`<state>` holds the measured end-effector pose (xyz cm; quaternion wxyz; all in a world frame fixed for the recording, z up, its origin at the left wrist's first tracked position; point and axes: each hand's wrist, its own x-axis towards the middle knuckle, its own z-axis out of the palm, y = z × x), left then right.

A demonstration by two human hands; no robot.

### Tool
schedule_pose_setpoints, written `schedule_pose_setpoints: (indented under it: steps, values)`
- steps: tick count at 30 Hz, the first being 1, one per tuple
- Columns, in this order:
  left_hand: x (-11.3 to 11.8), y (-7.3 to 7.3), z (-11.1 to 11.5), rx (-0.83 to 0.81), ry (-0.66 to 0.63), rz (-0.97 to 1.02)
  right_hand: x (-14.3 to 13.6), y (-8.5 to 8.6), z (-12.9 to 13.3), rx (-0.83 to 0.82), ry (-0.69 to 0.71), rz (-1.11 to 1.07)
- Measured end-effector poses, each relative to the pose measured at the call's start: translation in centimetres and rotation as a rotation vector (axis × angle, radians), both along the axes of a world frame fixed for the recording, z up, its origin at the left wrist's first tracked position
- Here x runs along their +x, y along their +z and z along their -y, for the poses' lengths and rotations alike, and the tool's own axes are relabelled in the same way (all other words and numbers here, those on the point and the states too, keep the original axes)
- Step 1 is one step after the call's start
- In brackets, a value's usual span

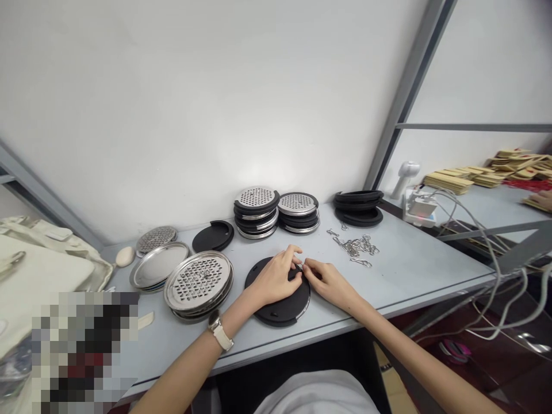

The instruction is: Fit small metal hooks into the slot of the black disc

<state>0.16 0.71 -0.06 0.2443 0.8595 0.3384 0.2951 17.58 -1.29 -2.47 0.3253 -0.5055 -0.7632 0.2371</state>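
Note:
A black round disc point(282, 313) with small holes near its rim and a thin metal edge lies flat near the table's front. Across its upper part rests my left hand point(278, 276), fingers bent and closed at the far right rim of the disc. My right hand point(325, 280) meets it there, thumb and index finger pinched together at the rim. Something small and shiny shows between the fingertips, too small to name. Beyond the right hand lies a loose pile of metal hooks and chains point(357, 246).
Stacks of perforated metal plates in black rims point(257, 198) stand by the wall. Black rings point(359, 216) lie right of them. On the left are perforated plates point(198, 280), plain metal trays point(159, 265) and a cream bag point(52, 264). White cables point(495, 259) hang at right, near another person's hand point(544, 199).

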Motion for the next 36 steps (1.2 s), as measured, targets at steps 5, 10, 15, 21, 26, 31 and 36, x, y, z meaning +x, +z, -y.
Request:
schedule_pose_setpoints:
  steps: [5,10,15,21,26,31,36]
  values:
    - [-0.02,-0.11,-0.11,0.013,-0.013,-0.003,0.07,-0.14,-0.10,-0.008,-0.009,0.010]
    - [-0.04,-0.06,-0.04,0.048,-0.030,0.004,-0.03,0.04,-0.01,-0.011,-0.001,0.020]
    - [-0.07,0.00,0.08,0.093,-0.021,0.006,-0.06,0.04,0.07,-0.001,-0.008,0.028]
    - [0.05,-0.04,0.03,0.072,-0.078,0.028,-0.01,-0.04,0.08,-0.004,-0.003,0.034]
    - [0.06,0.07,0.00,0.073,-0.079,0.034,-0.03,-0.01,0.10,-0.002,-0.006,0.048]
    - [0.09,0.13,0.03,0.068,-0.082,0.023,-0.02,-0.02,0.07,0.009,-0.005,0.050]
    - [0.11,0.14,0.09,0.059,-0.093,0.025,0.02,0.01,0.07,0.003,0.000,0.053]
